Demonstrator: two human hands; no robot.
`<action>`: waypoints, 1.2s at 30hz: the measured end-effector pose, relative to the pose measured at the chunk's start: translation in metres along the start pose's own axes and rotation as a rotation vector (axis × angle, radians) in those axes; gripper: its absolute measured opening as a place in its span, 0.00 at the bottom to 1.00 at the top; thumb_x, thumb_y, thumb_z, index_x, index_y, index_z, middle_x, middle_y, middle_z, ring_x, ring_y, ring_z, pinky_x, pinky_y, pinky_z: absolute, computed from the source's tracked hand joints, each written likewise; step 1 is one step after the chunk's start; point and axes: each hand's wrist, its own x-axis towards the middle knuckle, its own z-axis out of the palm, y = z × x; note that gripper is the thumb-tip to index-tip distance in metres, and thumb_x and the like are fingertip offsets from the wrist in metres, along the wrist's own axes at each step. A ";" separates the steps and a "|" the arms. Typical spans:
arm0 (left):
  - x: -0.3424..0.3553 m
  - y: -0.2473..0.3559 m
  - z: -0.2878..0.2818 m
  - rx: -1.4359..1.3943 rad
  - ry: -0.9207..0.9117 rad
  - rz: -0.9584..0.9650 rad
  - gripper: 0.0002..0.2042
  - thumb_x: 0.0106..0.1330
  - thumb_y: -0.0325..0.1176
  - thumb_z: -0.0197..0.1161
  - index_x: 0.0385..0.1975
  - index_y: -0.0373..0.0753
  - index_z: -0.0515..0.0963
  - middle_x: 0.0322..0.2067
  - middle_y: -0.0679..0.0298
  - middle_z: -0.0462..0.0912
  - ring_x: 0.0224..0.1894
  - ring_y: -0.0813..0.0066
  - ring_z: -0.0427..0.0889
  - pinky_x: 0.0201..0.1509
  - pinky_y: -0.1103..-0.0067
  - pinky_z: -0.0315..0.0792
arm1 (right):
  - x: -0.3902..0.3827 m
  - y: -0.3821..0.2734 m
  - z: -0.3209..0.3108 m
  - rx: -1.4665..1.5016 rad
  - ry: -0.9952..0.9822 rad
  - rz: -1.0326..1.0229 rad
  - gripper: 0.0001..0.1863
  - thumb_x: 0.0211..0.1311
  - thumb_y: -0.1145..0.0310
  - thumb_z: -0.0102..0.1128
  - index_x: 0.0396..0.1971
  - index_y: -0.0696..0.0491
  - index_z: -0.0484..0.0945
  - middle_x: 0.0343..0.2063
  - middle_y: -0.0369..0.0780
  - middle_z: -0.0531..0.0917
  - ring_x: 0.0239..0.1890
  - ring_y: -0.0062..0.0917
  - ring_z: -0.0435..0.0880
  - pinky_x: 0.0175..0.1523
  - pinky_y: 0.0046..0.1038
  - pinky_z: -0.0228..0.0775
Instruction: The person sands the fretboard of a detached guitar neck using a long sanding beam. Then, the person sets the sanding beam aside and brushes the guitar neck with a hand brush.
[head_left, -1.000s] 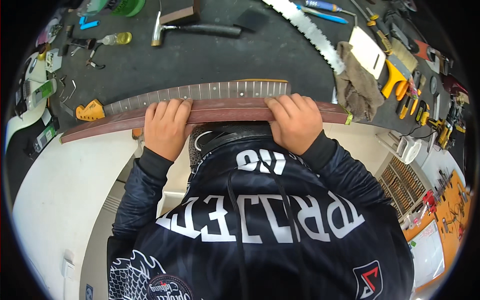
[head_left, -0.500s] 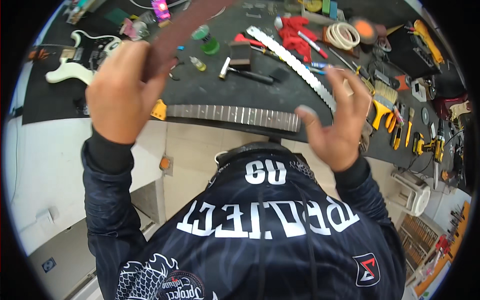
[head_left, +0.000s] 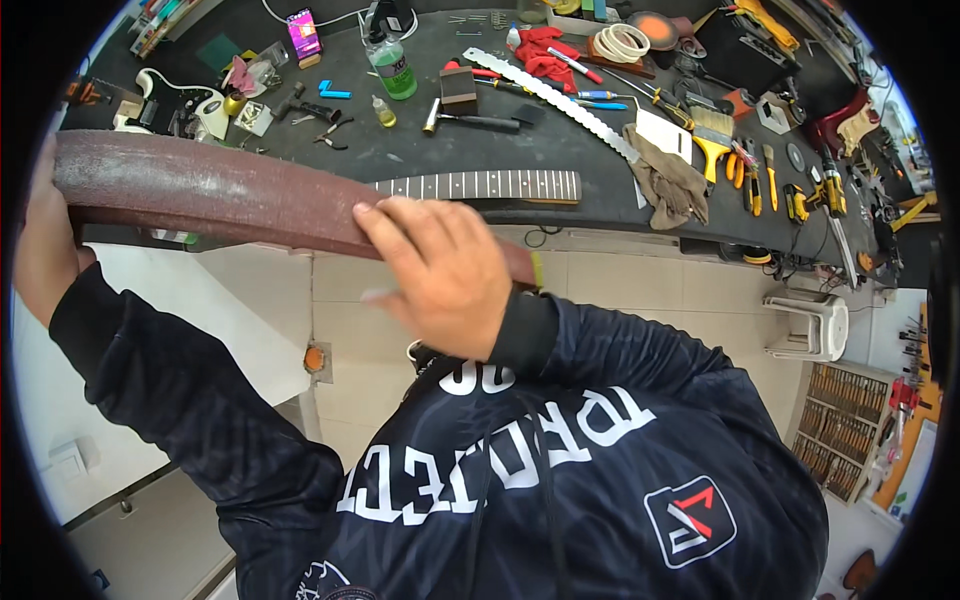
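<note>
Both of my hands are up on one long reddish-brown sanding beam (head_left: 230,195), which I hold lifted off the bench, running from the far left of my view across to just past my right wrist; its upper face is coated in rough, dusty maroon abrasive. My left hand (head_left: 40,250) is closed around the beam's left end, near the picture's rim, with the fingers hidden behind the beam; my right hand (head_left: 440,275) lies over the beam's right part, fingers spread and loosely curved over the top, the beam passing under the palm; whether the thumb clamps it from below I cannot tell. A small yellow-green end piece (head_left: 537,270) shows at the beam's right tip, just beside my dark sleeve.

Beyond the beam, on the dark workbench (head_left: 420,160), lies a guitar neck (head_left: 480,186) with fret lines and dot markers, flat and lengthwise near the bench's front edge, apart from both hands. Farther back lie a hammer (head_left: 470,120), a long notched metal straightedge (head_left: 550,100), a green bottle (head_left: 392,70), a red rag (head_left: 540,55) and a roll of tape (head_left: 620,42); a grey cloth (head_left: 665,180) and a yellow-handled brush (head_left: 712,140) sit to the right; a white and black guitar body (head_left: 175,105) rests at the bench's left end.
</note>
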 end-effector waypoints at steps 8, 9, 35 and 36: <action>-0.081 -0.132 0.087 -0.048 -0.021 -0.442 0.37 0.62 0.55 0.77 0.48 0.17 0.81 0.38 0.55 0.86 0.36 0.70 0.85 0.40 0.74 0.80 | -0.044 0.074 -0.071 -0.488 -0.048 -0.137 0.30 0.52 0.73 0.66 0.60 0.56 0.80 0.53 0.42 0.86 0.50 0.36 0.85 0.56 0.35 0.80; -0.126 -0.104 0.119 -0.246 -0.016 -0.499 0.31 0.62 0.51 0.78 0.43 0.22 0.82 0.34 0.58 0.85 0.32 0.73 0.85 0.32 0.75 0.80 | -0.052 0.092 -0.082 -0.522 -0.107 -0.106 0.27 0.58 0.72 0.60 0.61 0.55 0.79 0.54 0.43 0.86 0.51 0.36 0.85 0.57 0.35 0.80; -0.243 -0.251 0.264 0.341 -0.206 -1.147 0.23 0.66 0.53 0.70 0.22 0.38 0.75 0.15 0.66 0.69 0.16 0.72 0.72 0.20 0.72 0.64 | -0.071 0.276 -0.070 -0.222 -0.625 0.210 0.23 0.56 0.71 0.63 0.54 0.55 0.81 0.45 0.39 0.86 0.44 0.32 0.84 0.49 0.34 0.78; -0.248 -0.248 0.260 0.450 -0.277 -0.949 0.25 0.67 0.55 0.70 0.24 0.37 0.76 0.17 0.64 0.72 0.20 0.71 0.74 0.24 0.72 0.67 | -0.071 0.274 -0.070 -0.235 -0.640 0.222 0.22 0.56 0.70 0.62 0.53 0.56 0.81 0.45 0.38 0.86 0.43 0.31 0.84 0.49 0.34 0.78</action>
